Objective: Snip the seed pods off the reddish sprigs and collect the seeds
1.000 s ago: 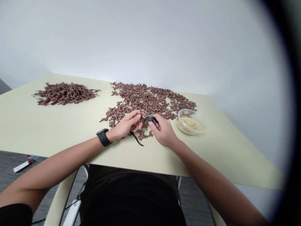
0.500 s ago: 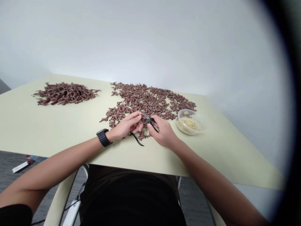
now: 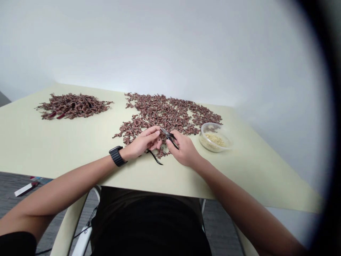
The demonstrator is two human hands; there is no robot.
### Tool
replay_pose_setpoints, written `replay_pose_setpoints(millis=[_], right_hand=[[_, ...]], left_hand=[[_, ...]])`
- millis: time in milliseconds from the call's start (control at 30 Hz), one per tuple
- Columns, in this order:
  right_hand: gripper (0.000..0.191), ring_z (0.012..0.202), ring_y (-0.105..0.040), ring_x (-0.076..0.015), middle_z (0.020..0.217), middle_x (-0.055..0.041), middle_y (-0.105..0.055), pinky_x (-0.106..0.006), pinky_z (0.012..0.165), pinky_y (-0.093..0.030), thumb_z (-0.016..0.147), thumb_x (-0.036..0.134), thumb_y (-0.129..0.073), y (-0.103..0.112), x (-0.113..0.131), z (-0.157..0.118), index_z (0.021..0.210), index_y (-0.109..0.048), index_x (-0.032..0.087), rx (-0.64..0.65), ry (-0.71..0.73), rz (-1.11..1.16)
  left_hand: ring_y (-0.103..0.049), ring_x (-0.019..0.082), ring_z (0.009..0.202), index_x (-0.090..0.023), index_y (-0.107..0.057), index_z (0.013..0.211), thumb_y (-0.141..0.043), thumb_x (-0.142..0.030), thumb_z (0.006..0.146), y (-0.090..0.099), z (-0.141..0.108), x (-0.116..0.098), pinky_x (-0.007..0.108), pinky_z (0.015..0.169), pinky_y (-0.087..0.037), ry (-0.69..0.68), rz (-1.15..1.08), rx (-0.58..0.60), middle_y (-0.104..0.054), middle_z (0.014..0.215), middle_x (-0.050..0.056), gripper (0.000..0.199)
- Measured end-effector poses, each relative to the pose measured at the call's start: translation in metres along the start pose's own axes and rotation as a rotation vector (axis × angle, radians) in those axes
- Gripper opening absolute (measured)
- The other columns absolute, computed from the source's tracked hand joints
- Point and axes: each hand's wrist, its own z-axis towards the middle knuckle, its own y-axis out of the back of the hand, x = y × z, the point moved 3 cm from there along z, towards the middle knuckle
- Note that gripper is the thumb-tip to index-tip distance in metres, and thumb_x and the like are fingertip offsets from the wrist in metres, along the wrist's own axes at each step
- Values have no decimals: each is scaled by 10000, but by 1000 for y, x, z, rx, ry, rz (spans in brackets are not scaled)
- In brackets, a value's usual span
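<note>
My right hand [image 3: 183, 147] is closed around the dark handles of small pliers [image 3: 167, 133]. Their metal tip points left and meets the fingertips of my left hand [image 3: 146, 140]. That hand is pinched, and whatever lies between its thumb and forefinger is too small to make out. Both hands are over the near edge of a wide spread of reddish-brown, dried-looking small pieces [image 3: 162, 112]. Just below my left hand a thin black curved strip [image 3: 155, 158] lies on the table, its upper end hidden by the fingers.
A clear round plastic tub [image 3: 205, 142] with pale yellow bits stands right of my right hand. A second heap of reddish-brown pieces [image 3: 77, 106] lies on the left of the pale yellow table [image 3: 87, 142]. The wall rises behind. A white power strip [image 3: 82, 241] is below.
</note>
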Motion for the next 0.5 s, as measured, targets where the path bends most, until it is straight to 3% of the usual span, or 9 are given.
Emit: replay_pose_setpoints(millis=[267,500], right_hand=[[209,783,-516,-216,891,-54,-573,-332,707,-372,988,419,-467,0,-3,0,1053,-527,229,-10,27,-33],[194,735,-508,-200,850,-37,-571,-323,685,-354,991,411,-481,-1,0,0,1030,-531,228,-16,16,25]], left_hand=[[-437,93,530,-193,-473,983,-516,-460,1008,0,1,1,223,510,-309,39,-59,7,-622,711,16,272],[-421,92,539,-186,-503,1069,-508,-471,1011,-1,-1,-1,229,522,-298,-8,3,-5,-606,722,9,291]])
